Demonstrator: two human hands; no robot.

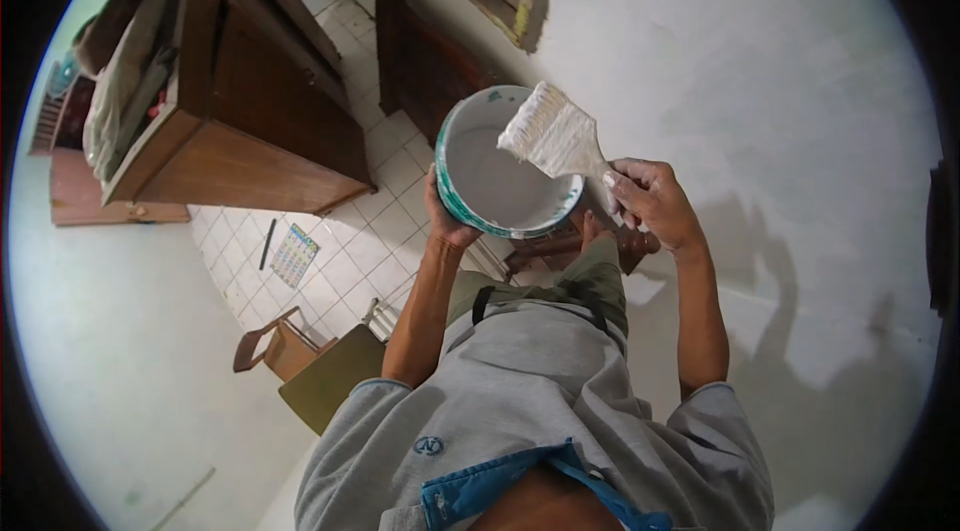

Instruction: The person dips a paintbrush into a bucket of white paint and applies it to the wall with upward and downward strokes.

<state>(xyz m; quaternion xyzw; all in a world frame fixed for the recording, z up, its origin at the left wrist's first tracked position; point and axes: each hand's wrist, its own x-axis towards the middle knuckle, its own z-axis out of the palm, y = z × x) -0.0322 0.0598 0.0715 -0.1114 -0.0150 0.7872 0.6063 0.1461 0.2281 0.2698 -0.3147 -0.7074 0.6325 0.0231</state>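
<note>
A round bucket [485, 186] with a green outside and pale paint inside is in my left hand [448, 216], which grips its left side. My right hand [650, 201] is closed on the handle of a wide paintbrush [545, 131], whose paint-covered bristles are over the bucket's top right part. Below the bucket and brush my bare foot [590, 229] shows on something wooden.
A tall wooden cabinet [270, 101] stands left, a dark carved wood piece [405, 51] behind the bucket. Tiled floor [380, 251] lies below, with a chair [320, 361] lower left. A pale wall [780, 81] fills the right, beside a ledge [490, 1] with small items.
</note>
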